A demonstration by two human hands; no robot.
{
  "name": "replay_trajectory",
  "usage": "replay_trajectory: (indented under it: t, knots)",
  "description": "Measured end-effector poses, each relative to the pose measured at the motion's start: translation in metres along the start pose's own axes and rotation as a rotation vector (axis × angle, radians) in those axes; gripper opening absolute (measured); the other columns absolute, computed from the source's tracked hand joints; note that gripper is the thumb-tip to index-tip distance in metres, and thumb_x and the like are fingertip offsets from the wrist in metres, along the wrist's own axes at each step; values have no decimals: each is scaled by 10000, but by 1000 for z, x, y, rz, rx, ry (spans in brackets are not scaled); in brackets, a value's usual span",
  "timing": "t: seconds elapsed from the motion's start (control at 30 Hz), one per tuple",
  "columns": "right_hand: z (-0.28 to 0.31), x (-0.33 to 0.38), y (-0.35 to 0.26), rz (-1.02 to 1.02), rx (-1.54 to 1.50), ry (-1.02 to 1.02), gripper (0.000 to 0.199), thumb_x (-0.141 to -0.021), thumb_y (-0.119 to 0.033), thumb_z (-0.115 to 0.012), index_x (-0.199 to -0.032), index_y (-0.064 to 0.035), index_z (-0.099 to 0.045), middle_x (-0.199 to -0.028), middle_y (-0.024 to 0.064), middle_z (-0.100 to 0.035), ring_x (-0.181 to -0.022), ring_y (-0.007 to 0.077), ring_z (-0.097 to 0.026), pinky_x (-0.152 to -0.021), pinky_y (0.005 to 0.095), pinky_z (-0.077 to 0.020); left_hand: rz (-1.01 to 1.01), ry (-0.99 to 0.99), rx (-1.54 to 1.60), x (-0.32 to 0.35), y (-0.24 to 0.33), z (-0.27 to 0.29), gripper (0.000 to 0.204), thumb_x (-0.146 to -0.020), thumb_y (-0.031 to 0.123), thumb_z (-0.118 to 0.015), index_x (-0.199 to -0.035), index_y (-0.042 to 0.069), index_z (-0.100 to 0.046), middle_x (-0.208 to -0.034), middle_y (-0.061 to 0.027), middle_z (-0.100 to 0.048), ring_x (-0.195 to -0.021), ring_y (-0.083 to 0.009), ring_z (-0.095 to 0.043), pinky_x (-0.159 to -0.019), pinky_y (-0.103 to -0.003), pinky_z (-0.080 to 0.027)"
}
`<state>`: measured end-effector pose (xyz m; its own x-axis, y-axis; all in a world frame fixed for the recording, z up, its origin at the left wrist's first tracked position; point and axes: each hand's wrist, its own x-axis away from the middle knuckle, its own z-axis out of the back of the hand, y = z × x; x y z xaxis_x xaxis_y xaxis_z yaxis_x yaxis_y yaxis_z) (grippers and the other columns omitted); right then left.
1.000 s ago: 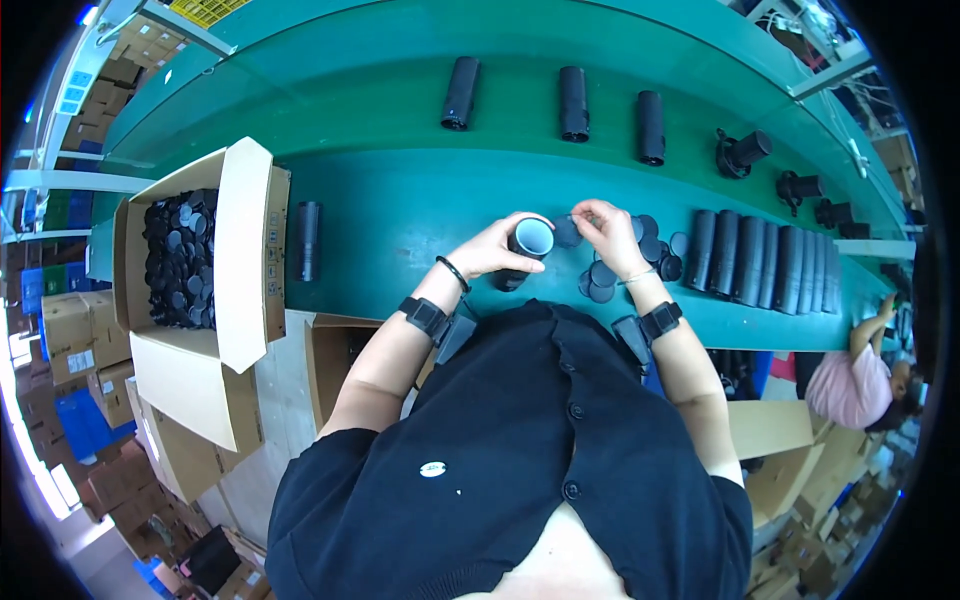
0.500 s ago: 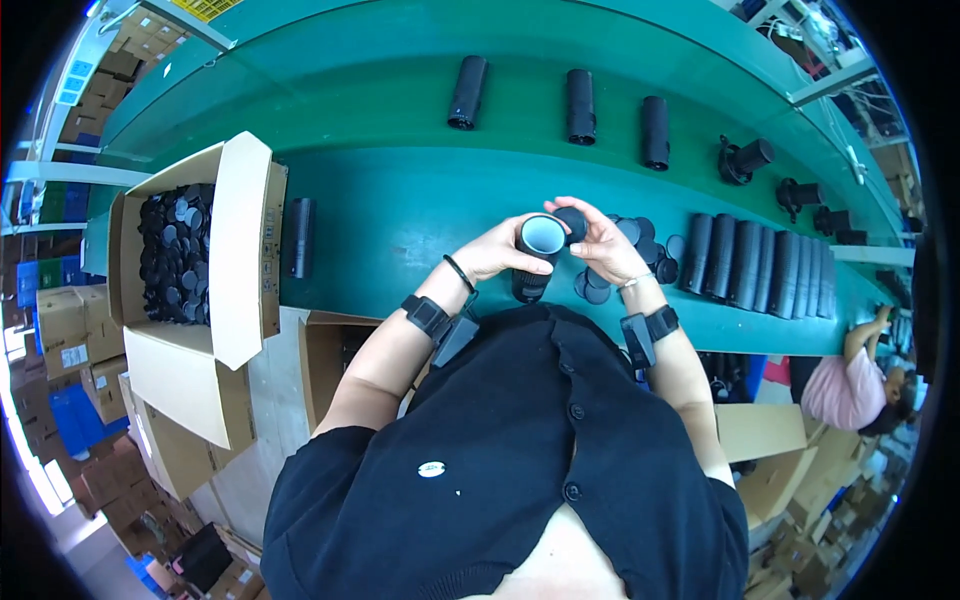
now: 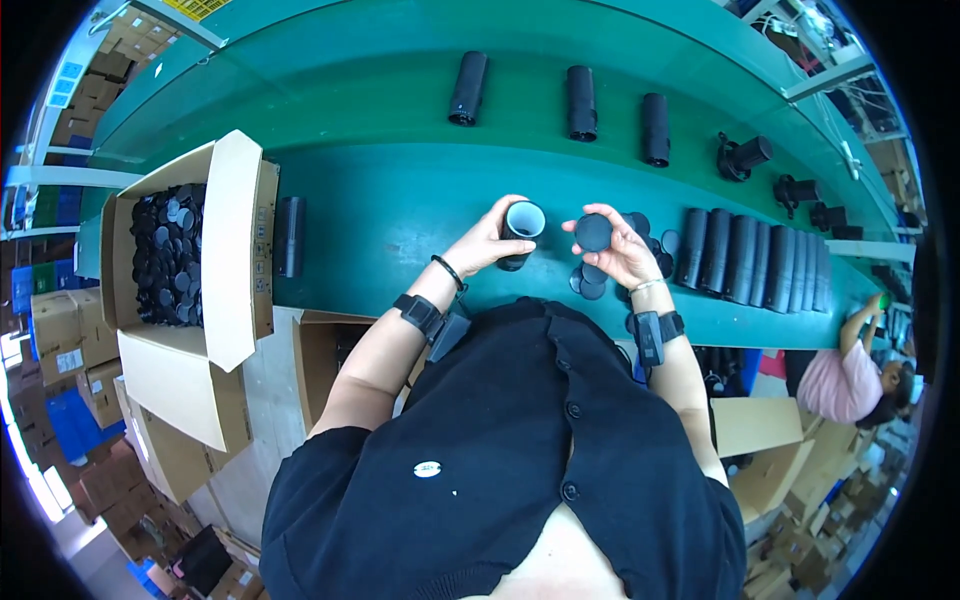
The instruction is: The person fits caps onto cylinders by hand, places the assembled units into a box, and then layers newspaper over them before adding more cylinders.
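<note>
My left hand (image 3: 487, 243) grips a short black tube (image 3: 520, 230) with a pale inner wall, its open mouth turned up toward the camera. My right hand (image 3: 618, 249) holds a round black cap (image 3: 593, 232) in its fingertips, just right of the tube mouth and apart from it. Both hands hover over the green table (image 3: 380, 230). Several loose black caps (image 3: 590, 283) lie on the table below my right hand.
A row of black tubes (image 3: 755, 260) lies side by side at the right. An open cardboard box (image 3: 235, 250) full of black caps stands at the left, one black tube (image 3: 290, 236) beside it. Three tubes (image 3: 578, 100) and black fittings (image 3: 745, 155) ride the far belt. A person in pink (image 3: 845, 375) works at the right.
A second ago my right hand was down by the loose caps. It rose with a cap to the tube mouth, and now the cap sits a little right of the tube.
</note>
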<state>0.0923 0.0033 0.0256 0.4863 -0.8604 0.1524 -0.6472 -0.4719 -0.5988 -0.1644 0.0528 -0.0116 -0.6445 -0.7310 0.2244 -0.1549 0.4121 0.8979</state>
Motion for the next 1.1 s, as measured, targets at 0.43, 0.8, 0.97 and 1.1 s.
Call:
replay_trajectory:
  t: [0.43,0.8,0.97,1.1]
  knots:
    - [-66,-16,-30,-312,1210,-63,658,-778,-185,-719,-1361,-120,-419,-902,75,-613,-748,120,-609,-606,251,-465,-103,34,-340,-6,-7,1,667,-713,103,-811,-1238,118,-399,-1097,-21,-505,-1060,-144,-504,-908,-303,-433]
    - [-63,-22,-45,-358,1264,-104,606,-757,-238,-721,-1294,-77,-490,-990,163,-630,-807,242,-651,-702,322,-534,-42,-2,-176,-15,-8,-3,641,-722,123,-806,-1229,102,-413,-1065,-36,-524,-1031,-139,-517,-884,-287,-440]
    - [-26,-2,-18,-120,201,80,599,-907,-255,-616,-1372,20,-357,-1218,187,-530,-852,183,-628,-714,248,-541,-59,91,-43,-5,-2,-1,689,-739,115,-787,-1291,92,-375,-1129,-64,-510,-1067,-159,-505,-911,-309,-437]
    - [-14,-6,10,-8,-124,41,718,-873,-319,-658,-1387,40,-309,-1251,256,-481,-900,274,-599,-759,292,-551,-112,131,-259,-3,1,11,703,-763,98,-774,-1314,89,-338,-1099,-42,-515,-1059,-146,-511,-926,-304,-429]
